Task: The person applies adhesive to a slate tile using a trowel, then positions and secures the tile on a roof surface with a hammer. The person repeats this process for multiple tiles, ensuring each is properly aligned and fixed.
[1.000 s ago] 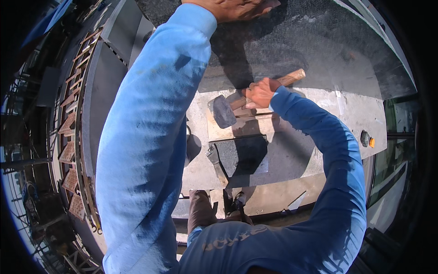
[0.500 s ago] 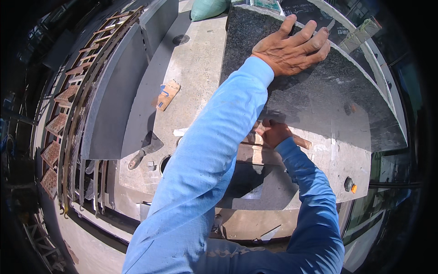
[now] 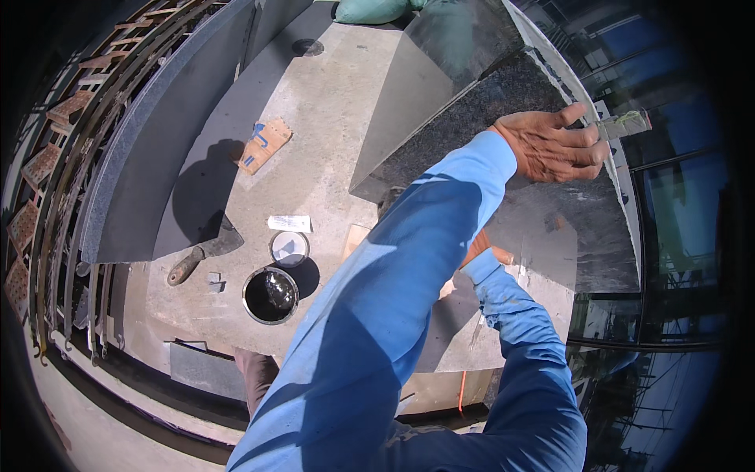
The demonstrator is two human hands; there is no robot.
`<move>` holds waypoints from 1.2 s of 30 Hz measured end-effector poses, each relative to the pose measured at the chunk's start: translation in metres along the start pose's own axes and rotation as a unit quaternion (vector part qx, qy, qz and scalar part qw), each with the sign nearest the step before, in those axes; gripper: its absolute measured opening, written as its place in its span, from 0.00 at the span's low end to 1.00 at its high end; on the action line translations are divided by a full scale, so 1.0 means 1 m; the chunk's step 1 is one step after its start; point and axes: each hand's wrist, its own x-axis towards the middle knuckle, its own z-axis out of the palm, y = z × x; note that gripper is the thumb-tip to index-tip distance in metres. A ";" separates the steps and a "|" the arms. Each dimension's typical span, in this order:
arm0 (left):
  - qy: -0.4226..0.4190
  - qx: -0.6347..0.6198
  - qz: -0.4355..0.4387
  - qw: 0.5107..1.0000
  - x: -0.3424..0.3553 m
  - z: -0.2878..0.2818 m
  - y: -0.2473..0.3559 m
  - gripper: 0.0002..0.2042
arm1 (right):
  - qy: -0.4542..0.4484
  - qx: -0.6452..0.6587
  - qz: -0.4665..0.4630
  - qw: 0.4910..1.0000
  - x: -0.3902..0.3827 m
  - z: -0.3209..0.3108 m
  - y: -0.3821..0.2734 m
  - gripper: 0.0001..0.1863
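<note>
My left hand (image 3: pixel 554 149) is at the upper edge of a dark polished stone slab (image 3: pixel 602 236), its fingers curled over the pale, rough edge. The slab stands tilted on a pale stone surface. Below my left forearm, my right hand (image 3: pixel 476 248) is low by the slab's face. The forearm hides its fingers, so its grip does not show. A piece of wood (image 3: pixel 503 256) sticks out beside the right wrist. A greenish strip (image 3: pixel 625 124) crosses the slab's edge just past my left fingertips.
An open can of dark glossy liquid (image 3: pixel 270 296) stands left of my arm, its lid (image 3: pixel 289 248) beside it. Nearby lie a trowel (image 3: pixel 189 263) and a wood scrap (image 3: pixel 265 146) with blue marks. Grey slabs (image 3: pixel 149 157) lean at left. A green sack (image 3: pixel 370 9) lies behind.
The view has shifted, bringing the can and lid into sight. My left hand's fingers, spread before, are now bent over the slab's edge. My right hand has become more hidden behind the left forearm.
</note>
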 end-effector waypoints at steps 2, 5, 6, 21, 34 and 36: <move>0.018 -0.032 -0.003 0.999 -0.001 0.001 -0.001 0.11 | -0.001 -0.029 -0.023 0.999 0.000 -0.012 -0.007 0.24; 0.036 -0.023 0.002 0.999 0.002 0.006 0.000 0.09 | -0.037 -0.091 0.006 0.995 0.006 -0.030 0.014 0.25; 0.038 -0.026 0.001 0.999 0.000 0.004 -0.001 0.09 | -0.069 -0.088 0.032 0.993 0.020 -0.032 0.030 0.25; 0.038 -0.070 0.009 0.997 0.002 0.000 -0.004 0.11 | -0.108 -0.105 0.160 0.976 0.005 -0.033 0.003 0.32; -0.007 -0.024 0.001 1.000 0.011 -0.001 -0.002 0.14 | -0.103 -0.081 0.235 0.963 -0.012 -0.040 0.006 0.34; -0.066 -0.036 -0.006 0.997 0.009 -0.002 -0.008 0.16 | -0.124 -0.051 0.262 0.956 -0.002 -0.044 -0.010 0.34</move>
